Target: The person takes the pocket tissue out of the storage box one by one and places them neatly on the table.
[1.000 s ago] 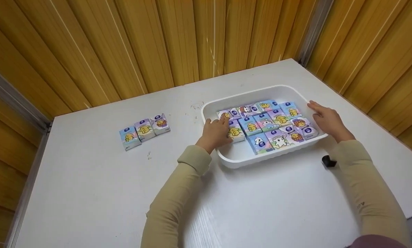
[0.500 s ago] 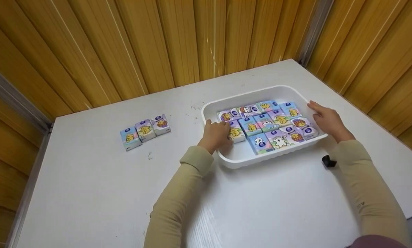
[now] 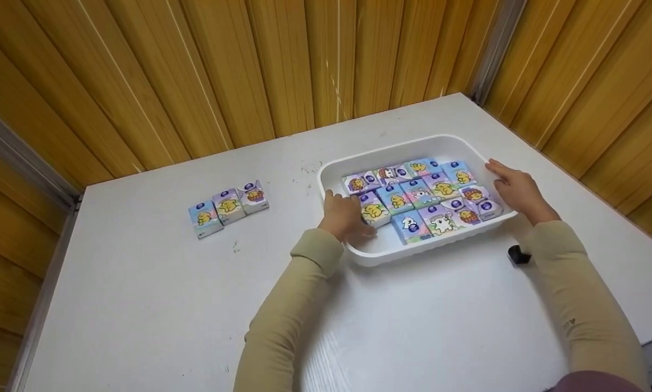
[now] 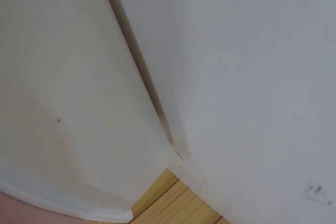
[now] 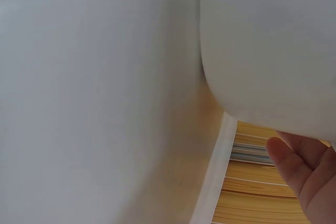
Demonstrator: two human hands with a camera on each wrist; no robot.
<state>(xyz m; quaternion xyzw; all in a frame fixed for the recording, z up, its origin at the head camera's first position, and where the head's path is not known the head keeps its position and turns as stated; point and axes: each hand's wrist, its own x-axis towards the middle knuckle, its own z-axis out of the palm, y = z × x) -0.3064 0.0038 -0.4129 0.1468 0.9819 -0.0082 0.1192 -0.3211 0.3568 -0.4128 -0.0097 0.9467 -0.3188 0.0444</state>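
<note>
Small, brightly printed tissue packs with cartoon animals lie in rows inside a white plastic tray. My left hand reaches over the tray's left rim. Its fingers touch the left side of a purple pack with a yellow animal, and its thumb stretches over the tray's floor; the fingertips are partly hidden. At the opposite end, my right hand rests its fingers on the right rim. In the right wrist view, those fingers lie extended against the tray's outer wall.
Three more packs stand side by side on the white table, left of the tray. A small black piece lies near my right forearm. Yellow wood-patterned walls border the table behind and at the right.
My left hand has drawn back from the top of the packs toward the near left corner. The purple pack beside it has turned slightly. My right hand stays on the rim.
</note>
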